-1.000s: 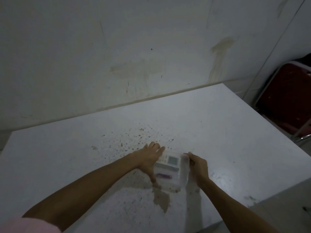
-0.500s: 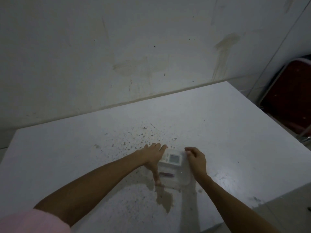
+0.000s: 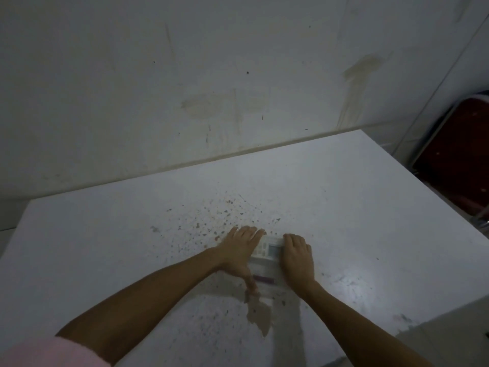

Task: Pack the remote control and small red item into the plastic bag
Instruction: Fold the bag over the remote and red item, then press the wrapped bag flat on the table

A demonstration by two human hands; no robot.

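Observation:
A clear plastic bag [image 3: 267, 287] lies flat on the white table [image 3: 357, 207]. Inside it are a white remote control [image 3: 268, 249] with a small grey screen and, nearer to me, a small dark red item [image 3: 263, 279]. My left hand [image 3: 239, 254] lies flat on the bag's left side, fingers pointing away, thumb stretched down along the bag's left edge. On the bag's right side rests my right hand [image 3: 297, 256], palm down with the fingers curled at the remote's far end. Both hands press on the bag.
The tabletop has dark specks [image 3: 211, 223] beyond the hands and a brown chipped patch [image 3: 260, 316] near the front edge. A stained wall [image 3: 211, 88] stands behind the table. A red folding chair [image 3: 460, 160] leans at the far right.
My right hand has moved left onto the bag and now lies flat beside the remote. The bag's right part has been flattened or folded under it. My left hand has hardly moved.

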